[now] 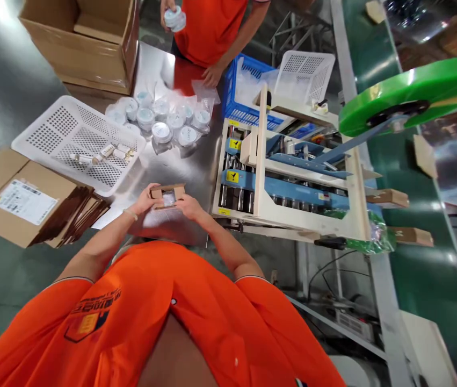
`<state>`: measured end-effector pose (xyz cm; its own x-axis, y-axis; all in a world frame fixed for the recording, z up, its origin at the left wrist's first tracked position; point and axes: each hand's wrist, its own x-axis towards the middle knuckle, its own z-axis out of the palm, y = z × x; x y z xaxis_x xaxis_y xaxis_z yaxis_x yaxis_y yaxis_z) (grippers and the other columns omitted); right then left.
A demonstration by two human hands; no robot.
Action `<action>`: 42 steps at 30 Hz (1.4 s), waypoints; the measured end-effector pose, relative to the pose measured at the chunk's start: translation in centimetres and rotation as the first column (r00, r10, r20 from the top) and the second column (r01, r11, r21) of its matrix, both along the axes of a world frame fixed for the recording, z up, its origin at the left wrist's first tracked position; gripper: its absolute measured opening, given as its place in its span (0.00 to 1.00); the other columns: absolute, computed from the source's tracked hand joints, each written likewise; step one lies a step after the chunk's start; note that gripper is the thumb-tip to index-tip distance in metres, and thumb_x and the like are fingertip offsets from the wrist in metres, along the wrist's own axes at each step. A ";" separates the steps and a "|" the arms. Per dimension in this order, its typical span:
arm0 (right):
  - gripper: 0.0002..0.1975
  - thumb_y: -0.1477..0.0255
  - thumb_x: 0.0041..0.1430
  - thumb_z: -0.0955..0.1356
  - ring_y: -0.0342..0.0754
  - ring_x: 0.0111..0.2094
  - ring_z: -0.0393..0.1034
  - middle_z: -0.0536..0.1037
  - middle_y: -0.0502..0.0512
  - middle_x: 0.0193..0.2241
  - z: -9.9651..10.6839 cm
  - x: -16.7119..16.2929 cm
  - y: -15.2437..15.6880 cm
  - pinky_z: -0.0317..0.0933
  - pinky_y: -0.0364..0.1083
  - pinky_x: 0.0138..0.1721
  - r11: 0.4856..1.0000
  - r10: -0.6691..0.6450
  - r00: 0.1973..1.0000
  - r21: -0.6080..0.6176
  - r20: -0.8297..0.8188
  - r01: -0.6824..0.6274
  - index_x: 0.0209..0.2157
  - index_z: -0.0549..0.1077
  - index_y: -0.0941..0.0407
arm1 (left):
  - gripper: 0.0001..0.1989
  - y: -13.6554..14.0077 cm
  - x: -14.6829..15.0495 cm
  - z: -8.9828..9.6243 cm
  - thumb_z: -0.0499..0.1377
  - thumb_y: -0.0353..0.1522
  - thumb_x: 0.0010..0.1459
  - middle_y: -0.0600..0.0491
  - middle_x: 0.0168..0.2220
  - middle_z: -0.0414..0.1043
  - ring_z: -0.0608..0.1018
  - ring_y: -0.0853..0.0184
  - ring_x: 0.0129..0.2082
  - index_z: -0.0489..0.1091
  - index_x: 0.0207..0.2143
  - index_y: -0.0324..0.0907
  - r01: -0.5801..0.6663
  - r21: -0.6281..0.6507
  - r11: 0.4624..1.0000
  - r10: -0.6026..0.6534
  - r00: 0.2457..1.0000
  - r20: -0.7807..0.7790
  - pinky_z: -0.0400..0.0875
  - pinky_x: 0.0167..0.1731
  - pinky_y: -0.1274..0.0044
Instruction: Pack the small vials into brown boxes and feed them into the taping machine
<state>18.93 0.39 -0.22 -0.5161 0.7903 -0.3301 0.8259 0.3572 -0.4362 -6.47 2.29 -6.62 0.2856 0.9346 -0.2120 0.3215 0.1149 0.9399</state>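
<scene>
A small brown cardboard box (157, 192) with its flaps up is held between my two hands above the metal table's near edge. Something whitish, perhaps a wrapped jar, shows inside it. My left hand (144, 200) grips the box's left end, fingers closed on the card. On the opposite end, my right hand (190, 206) pinches the box's right side. Beyond the box lie several round white-lidded jars (161, 132) in clear plastic bags. To the left, a white perforated basket (46, 131) holds a few small white and gold tubes or bottles.
A co-worker's hand (212, 75) touches a plastic bag; the other holds white jars (175, 19). Flattened cartons (27, 199) lie left, a large open carton (83, 54) behind. A box-taping machine (288, 183) with green tape roll stands right, beside a green conveyor (425, 269).
</scene>
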 end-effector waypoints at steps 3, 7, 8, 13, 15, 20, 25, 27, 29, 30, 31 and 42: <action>0.13 0.69 0.72 0.73 0.57 0.54 0.76 0.80 0.64 0.54 0.6 -1.0 1.4 0.69 0.48 0.56 0.989 -0.136 0.982 0.071 0.130 0.128 0.54 0.84 0.57 | 0.41 0.7 1.4 -0.5 0.69 0.54 0.59 0.48 0.45 0.81 0.81 0.63 0.42 0.66 0.65 0.39 -0.016 -0.015 1.000 0.016 1.000 0.019 0.81 0.46 0.69; 0.39 0.66 0.62 0.81 0.69 0.71 0.62 0.68 0.72 0.71 0.8 -0.8 3.0 0.61 0.58 0.68 0.953 -0.178 0.974 0.274 0.142 0.134 0.71 0.72 0.57 | 0.41 1.8 -1.0 0.0 0.64 0.52 0.63 0.41 0.51 0.83 0.84 0.56 0.51 0.66 0.70 0.38 0.148 -0.038 0.988 -0.146 0.988 0.056 0.81 0.53 0.64; 0.38 0.66 0.63 0.80 0.69 0.74 0.58 0.68 0.72 0.72 0.6 -0.5 3.0 0.59 0.59 0.69 0.964 -0.103 0.987 0.259 0.127 0.068 0.71 0.72 0.56 | 0.40 1.8 -1.6 0.3 0.62 0.52 0.65 0.38 0.55 0.82 0.83 0.54 0.56 0.66 0.71 0.38 0.150 -0.027 0.988 -0.149 0.988 0.037 0.79 0.57 0.61; 0.27 0.66 0.75 0.69 0.68 0.78 0.51 0.66 0.68 0.75 -2.3 1.6 1.3 0.55 0.63 0.71 0.983 0.010 0.998 0.182 0.055 -0.020 0.72 0.71 0.54 | 0.50 -1.4 0.4 2.1 0.63 0.54 0.63 0.25 0.74 0.62 0.58 0.32 0.78 0.60 0.76 0.31 0.179 0.164 0.970 -0.079 0.872 -0.483 0.53 0.73 0.41; 0.30 0.64 0.75 0.69 0.67 0.78 0.50 0.62 0.67 0.77 -4.1 2.7 0.6 0.55 0.63 0.71 0.982 -0.055 0.998 0.184 0.013 0.052 0.74 0.68 0.54 | 0.55 -3.3 2.4 2.4 0.67 0.53 0.60 0.19 0.77 0.53 0.49 0.26 0.80 0.57 0.77 0.25 0.226 0.198 0.954 -0.038 0.746 -0.665 0.44 0.73 0.36; 0.32 0.62 0.76 0.67 0.65 0.73 0.60 0.66 0.77 0.72 -10.0 5.8 -1.3 0.59 0.63 0.69 0.788 -0.565 0.821 0.240 -0.082 0.566 0.74 0.66 0.62 | 0.54 -2.3 5.1 2.0 0.65 0.47 0.63 0.15 0.76 0.50 0.53 0.26 0.78 0.49 0.77 0.19 0.293 0.176 0.940 -0.037 0.601 -0.799 0.54 0.72 0.43; 0.27 0.61 0.74 0.71 0.68 0.68 0.64 0.70 0.76 0.69 -14.2 6.8 -3.2 0.63 0.65 0.65 0.687 -0.708 0.706 0.231 -0.001 0.689 0.67 0.74 0.61 | 0.54 9.1 10.3 2.0 0.65 0.45 0.63 0.15 0.73 0.55 0.59 0.29 0.75 0.47 0.75 0.15 0.395 0.194 0.898 -0.080 0.580 -0.810 0.56 0.72 0.48; 0.26 0.62 0.73 0.72 0.67 0.68 0.63 0.69 0.74 0.70 -14.8 6.8 -3.5 0.63 0.65 0.65 0.697 -0.699 0.715 0.235 0.012 0.678 0.67 0.74 0.58 | 0.54 14.0 13.9 2.3 0.66 0.43 0.63 0.15 0.72 0.55 0.61 0.30 0.74 0.46 0.75 0.15 0.407 0.211 0.889 -0.080 0.591 -0.803 0.56 0.72 0.49; 0.27 0.62 0.73 0.72 0.66 0.68 0.63 0.69 0.73 0.71 -15.1 6.7 -3.7 0.63 0.64 0.66 0.706 -0.693 0.721 0.233 0.031 0.668 0.68 0.74 0.57 | 0.53 18.2 18.0 2.5 0.67 0.39 0.62 0.14 0.73 0.54 0.60 0.30 0.74 0.44 0.75 0.15 0.426 0.217 0.878 -0.099 0.606 -0.789 0.54 0.73 0.49; 0.27 0.61 0.74 0.72 0.66 0.69 0.63 0.68 0.73 0.71 -15.1 6.8 -3.8 0.63 0.64 0.66 0.710 -0.691 0.721 0.229 0.044 0.666 0.68 0.73 0.57 | 0.54 19.9 20.3 2.6 0.67 0.38 0.62 0.13 0.73 0.52 0.59 0.30 0.75 0.43 0.75 0.14 0.442 0.215 0.871 -0.128 0.627 -0.768 0.52 0.73 0.47; 0.28 0.61 0.74 0.71 0.67 0.69 0.63 0.68 0.73 0.72 -15.2 6.8 -3.9 0.62 0.64 0.66 0.712 -0.691 0.721 0.224 0.055 0.665 0.69 0.73 0.57 | 0.54 21.3 22.8 2.6 0.68 0.38 0.61 0.12 0.74 0.49 0.56 0.28 0.76 0.43 0.75 0.14 0.461 0.212 0.862 -0.169 0.656 -0.736 0.50 0.74 0.45; 0.23 0.66 0.72 0.71 0.67 0.66 0.65 0.72 0.75 0.67 -16.6 8.0 -4.2 0.62 0.65 0.65 0.679 -0.684 0.724 0.285 -0.089 0.676 0.63 0.76 0.60 | 0.51 13.9 31.5 2.8 0.61 0.30 0.66 0.25 0.82 0.31 0.47 0.40 0.82 0.35 0.82 0.35 0.405 0.414 0.815 -0.355 0.914 -0.196 0.56 0.76 0.48</action>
<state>26.93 -3.78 -16.84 0.2052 0.9777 -0.0444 0.8983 -0.2062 -0.3880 25.04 16.14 -3.86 0.6373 0.7573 0.1430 0.3520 -0.4511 0.8201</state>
